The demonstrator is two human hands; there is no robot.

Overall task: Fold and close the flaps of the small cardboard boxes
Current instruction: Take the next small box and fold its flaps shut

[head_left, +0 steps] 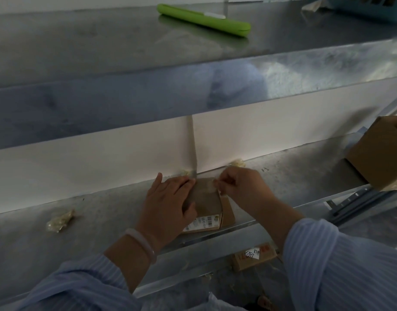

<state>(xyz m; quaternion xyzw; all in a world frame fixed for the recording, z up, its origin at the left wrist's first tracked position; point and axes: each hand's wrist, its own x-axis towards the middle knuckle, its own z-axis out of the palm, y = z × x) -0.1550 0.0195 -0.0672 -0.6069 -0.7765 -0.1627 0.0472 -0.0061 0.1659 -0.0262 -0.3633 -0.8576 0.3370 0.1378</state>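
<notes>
Under the left hand (168,203), the box (207,206) half hides; right hand (240,185) pinches tape (211,187).

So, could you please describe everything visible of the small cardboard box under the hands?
The small cardboard box is plain brown, flat, lying on the metal shelf near its front edge. A white barcode label sits at its near end. The left hand presses flat on top; the right hand pinches a pale tape-like strip at its far edge.
</notes>
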